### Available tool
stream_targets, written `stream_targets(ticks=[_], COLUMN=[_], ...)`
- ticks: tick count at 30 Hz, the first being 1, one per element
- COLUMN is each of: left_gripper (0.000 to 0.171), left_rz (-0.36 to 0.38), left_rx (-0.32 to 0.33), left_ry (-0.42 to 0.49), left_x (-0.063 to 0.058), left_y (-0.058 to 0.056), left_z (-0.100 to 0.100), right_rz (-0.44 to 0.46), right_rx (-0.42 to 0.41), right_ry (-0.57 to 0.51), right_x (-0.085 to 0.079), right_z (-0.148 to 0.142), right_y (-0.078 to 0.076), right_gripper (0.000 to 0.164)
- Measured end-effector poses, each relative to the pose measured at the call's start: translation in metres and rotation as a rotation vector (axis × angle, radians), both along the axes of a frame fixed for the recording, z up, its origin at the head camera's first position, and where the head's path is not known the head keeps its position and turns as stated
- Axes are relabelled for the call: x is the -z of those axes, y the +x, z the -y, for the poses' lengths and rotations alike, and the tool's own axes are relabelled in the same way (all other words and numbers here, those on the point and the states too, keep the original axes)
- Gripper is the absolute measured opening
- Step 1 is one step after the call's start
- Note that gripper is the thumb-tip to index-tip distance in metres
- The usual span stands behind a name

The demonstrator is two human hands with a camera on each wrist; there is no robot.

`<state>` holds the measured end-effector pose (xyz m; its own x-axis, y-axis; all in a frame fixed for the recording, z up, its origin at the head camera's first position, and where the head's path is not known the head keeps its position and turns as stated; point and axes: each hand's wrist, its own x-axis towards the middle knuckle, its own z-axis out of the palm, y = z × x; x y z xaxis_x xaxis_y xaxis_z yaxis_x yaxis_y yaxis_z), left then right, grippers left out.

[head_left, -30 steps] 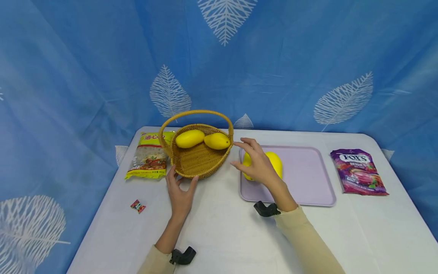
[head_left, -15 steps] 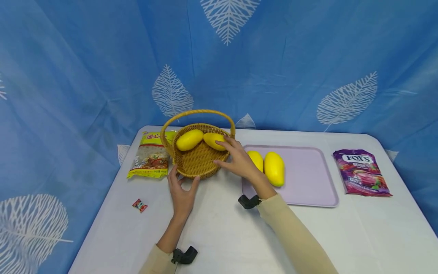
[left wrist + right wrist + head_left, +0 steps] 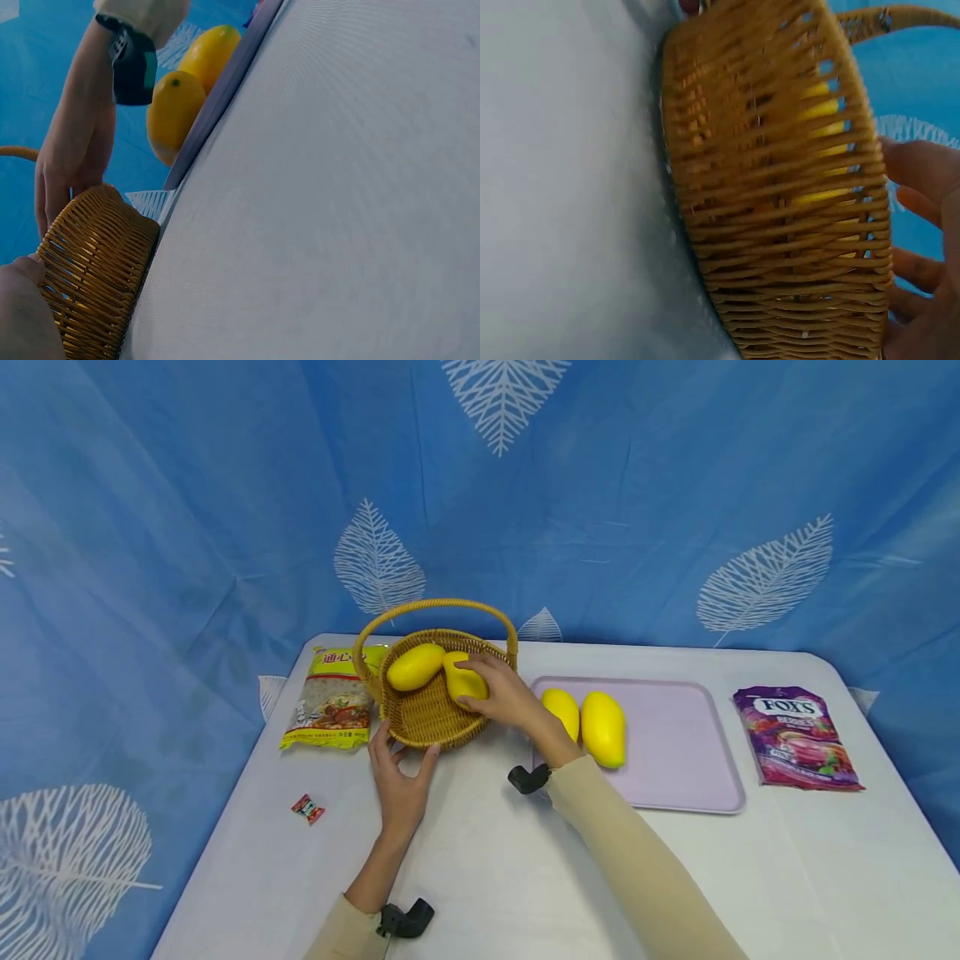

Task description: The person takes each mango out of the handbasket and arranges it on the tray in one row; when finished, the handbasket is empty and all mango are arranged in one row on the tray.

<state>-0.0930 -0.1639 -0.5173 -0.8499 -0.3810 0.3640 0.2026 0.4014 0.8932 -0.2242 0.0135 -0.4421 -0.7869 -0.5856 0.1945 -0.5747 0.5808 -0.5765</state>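
A brown wicker basket [image 3: 431, 714] with an arched handle stands toward the back of the table. My left hand [image 3: 401, 789] holds its near left rim, thumb and fingers spread along the edge. Inside lie two yellow mangoes. My right hand [image 3: 510, 693] reaches over the right rim and grips the right mango [image 3: 463, 683] between thumb and fingers. The left mango [image 3: 416, 667] rests against the back wall. In the right wrist view the basket's side [image 3: 780, 195] hides most of the fruit; the right hand [image 3: 926, 225] shows at the rim.
Two more mangoes [image 3: 603, 731] lie on a lilac tray [image 3: 675, 752] right of the basket. A purple FOX'S candy bag [image 3: 797, 739] lies far right. A yellow-topped food packet [image 3: 330, 702] sits left of the basket, with a small wrapped candy [image 3: 307, 809] nearer.
My right hand has moved left from over the tray into the basket and taken hold of the right mango, which has turned more upright. My left hand has stayed at the rim.
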Motion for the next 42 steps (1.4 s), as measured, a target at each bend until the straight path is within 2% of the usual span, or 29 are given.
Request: stream_targets(ticks=[3, 7, 10, 17, 27, 42], left_gripper=[0.08, 0.08, 0.08, 0.08, 0.08, 0.081], left_rz=[0.006, 0.009, 0.009, 0.011, -0.001, -0.011], left_rx=[-0.002, 0.001, 0.002, 0.001, -0.004, 0.013], left_ry=[-0.001, -0.003, -0.001, -0.001, -0.002, 0.006], left_x=[0.0, 0.002, 0.002, 0.001, 0.0, 0.001], left_y=[0.0, -0.001, -0.001, -0.001, 0.0, -0.001], left_z=[-0.001, 0.0, 0.0, 0.0, 0.0, 0.0], right_rz=[0.055, 0.082, 0.088, 0.114, 0.121, 0.123], right_rx=[-0.018, -0.042, -0.045, -0.004, -0.019, -0.051], right_ry=[0.042, 0.086, 0.118, 0.207, 0.181, 0.183], right_x=[0.001, 0.001, 0.002, 0.002, 0.004, 0.005], right_z=[0.005, 0.013, 0.02, 0.034, 0.037, 0.034], right_y=[-0.009, -0.015, -0.016, -0.014, -0.014, -0.016], right_gripper=[0.059, 0.061, 0.062, 0.075, 0.068, 0.066])
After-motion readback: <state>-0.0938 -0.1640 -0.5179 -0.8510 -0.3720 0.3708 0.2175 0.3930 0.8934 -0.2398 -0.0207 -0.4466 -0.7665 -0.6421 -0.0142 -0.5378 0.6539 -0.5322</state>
